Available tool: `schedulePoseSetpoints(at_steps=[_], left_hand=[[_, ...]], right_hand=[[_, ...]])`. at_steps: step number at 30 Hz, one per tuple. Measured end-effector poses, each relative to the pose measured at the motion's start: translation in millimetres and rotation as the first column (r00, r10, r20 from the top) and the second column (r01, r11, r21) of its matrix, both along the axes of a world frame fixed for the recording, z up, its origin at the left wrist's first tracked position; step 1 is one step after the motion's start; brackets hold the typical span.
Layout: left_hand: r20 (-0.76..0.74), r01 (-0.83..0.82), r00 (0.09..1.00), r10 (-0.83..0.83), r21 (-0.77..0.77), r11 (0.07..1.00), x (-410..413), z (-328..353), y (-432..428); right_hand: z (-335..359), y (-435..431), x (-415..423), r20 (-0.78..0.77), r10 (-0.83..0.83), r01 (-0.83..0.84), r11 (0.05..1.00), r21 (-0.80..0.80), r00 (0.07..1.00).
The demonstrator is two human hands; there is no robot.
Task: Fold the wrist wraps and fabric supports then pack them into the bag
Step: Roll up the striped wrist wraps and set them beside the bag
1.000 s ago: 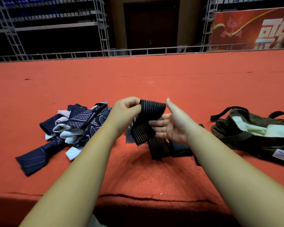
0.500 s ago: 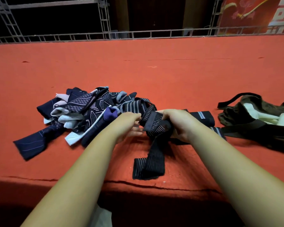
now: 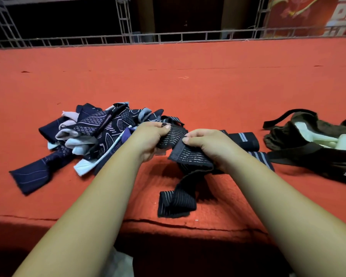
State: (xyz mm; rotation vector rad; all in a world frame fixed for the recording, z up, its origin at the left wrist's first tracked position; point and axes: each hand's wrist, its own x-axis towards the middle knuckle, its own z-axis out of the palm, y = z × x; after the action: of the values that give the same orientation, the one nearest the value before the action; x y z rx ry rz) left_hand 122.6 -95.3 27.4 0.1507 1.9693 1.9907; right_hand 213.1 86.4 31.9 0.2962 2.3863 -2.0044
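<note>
a red carpeted surface [image 3: 188,86] fills the frame, its near edge at 6 o'clock and a metal truss railing [image 3: 168,36] along the far side at 12 o'clock. at 9 o'clock lies a loose pile of fabric supports [image 3: 92,132], navy, grey and white, tangled and unfolded. at 3 o'clock, well apart from the pile, an olive bag [image 3: 326,124] lies slumped with its mouth open, pale lining showing and a strap trailing toward the centre.

at the centre a person works a black striped wrist wrap [image 3: 190,154]. its upper part is bunched between both hands, and its free tail drops toward 6 o'clock and doubles over on the surface near the edge. two folded wraps [image 3: 244,139] lie just beyond the right forearm, between the hands and the bag.

the left hand [image 3: 150,136] has its fingers curled under one end of the wrap, with the thumb pinching on top. the right hand [image 3: 210,144] grips the band beside it, and its thumb presses the top edge down.

the fold looks only begun. to do it well, the person would likely square the long edges first, hold the started end flat under the thumbs, and draw the tail up in even turns under light tension so that it does not twist. the finished bundle should be kept pinched on its way to the bag at 3 o'clock, because the stretchy band may spring open.
</note>
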Motion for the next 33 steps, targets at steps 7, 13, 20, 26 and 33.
schedulePoseSetpoints(at_steps=[7,13,20,26,33], left_hand=[[0.153,-0.333,0.943,0.295,0.414,0.847,-55,47,26],[0.016,-0.184,0.983,0.185,0.226,0.957,-60,60,36],[-0.115,0.159,0.980,-0.163,-0.039,0.986,-5,53,33],[-0.289,0.141,0.950,-0.119,0.056,0.988,18,85,25],[-0.390,-0.001,0.920,0.039,0.099,0.995,31,132,18]], right_hand=[[-2,14,-15,-0.053,-0.133,0.133,0.991,0.011,0.990],[3,18,-25,-0.163,-0.244,0.244,0.970,-0.018,0.956],[20,17,-22,-0.282,-0.250,0.221,0.967,-0.129,0.926],[49,10,-7,-0.349,-0.251,0.214,0.966,-0.143,0.903],[58,-8,18,-0.241,0.017,-0.072,0.972,-0.222,0.970]])
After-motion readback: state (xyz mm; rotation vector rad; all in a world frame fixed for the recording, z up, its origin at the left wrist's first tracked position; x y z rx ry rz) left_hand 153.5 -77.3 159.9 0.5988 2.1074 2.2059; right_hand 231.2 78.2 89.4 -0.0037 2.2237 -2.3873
